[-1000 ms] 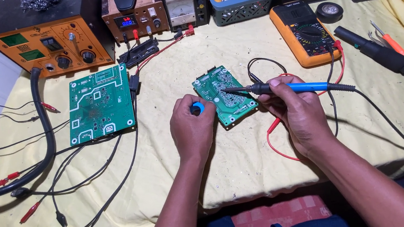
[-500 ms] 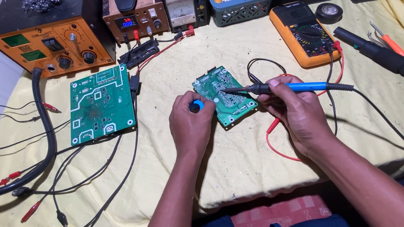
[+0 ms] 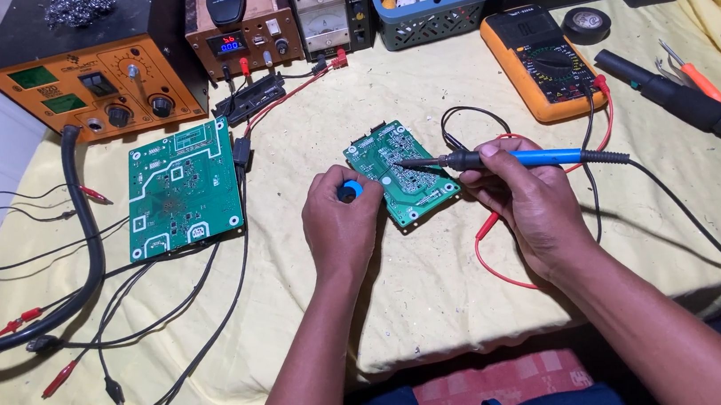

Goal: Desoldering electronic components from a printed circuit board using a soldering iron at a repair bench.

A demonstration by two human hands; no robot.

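**Bench entry: small board under the iron**

Head view, sole camera.

- Small board: green circuit board, lying flat and askew on the yellow cloth, mid-table, between the two hands. Judged light, stiff and fragile; the populated face should not be pressed. Best held by its bare edges or corners.
- Iron: blue-handled soldering iron, tip resting on the small board's upper face. Cord trails right.
- Right hand: closed around the iron in a pen grip, just beside the small board's right edge.
- Left hand: curled about a small blue object, perhaps a solder spool or cap; too hidden to tell. It sits at the small board's left edge; whether it touches cannot be told.
- Large board: green, flat, well apart to the left.
- Multimeter: orange, above right, red lead looping under the right wrist.
- Orange station and power supply: along the far edge.
- Black handpiece: far right, idle.
- Clip leads: loose at lower left.
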